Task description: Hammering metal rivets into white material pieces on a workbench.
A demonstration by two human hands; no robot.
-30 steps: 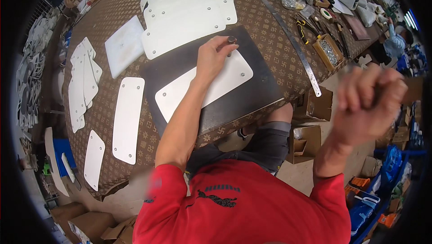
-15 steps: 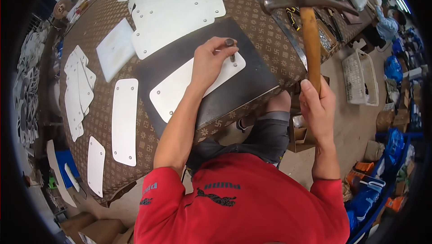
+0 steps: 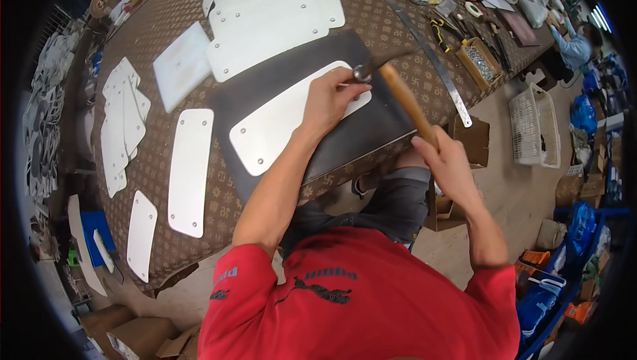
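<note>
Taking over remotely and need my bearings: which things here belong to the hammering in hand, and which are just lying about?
In use:
- hammer in the right hand
- white plate pinned by the left hand
- dark mat beneath it

Lying about:
- stack of white plates
- long metal ruler
- box of small hardware
- white basket on the floor

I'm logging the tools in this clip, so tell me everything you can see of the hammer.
The hammer has a light brown, wood-looking handle and a dark metal head with a rounded, shiny face. The right hand grips the handle at its lower end. The handle slants up and to the left, with the head down at the far right corner of the white plate, right beside the fingertips of the left hand, which presses on that plate.
</note>
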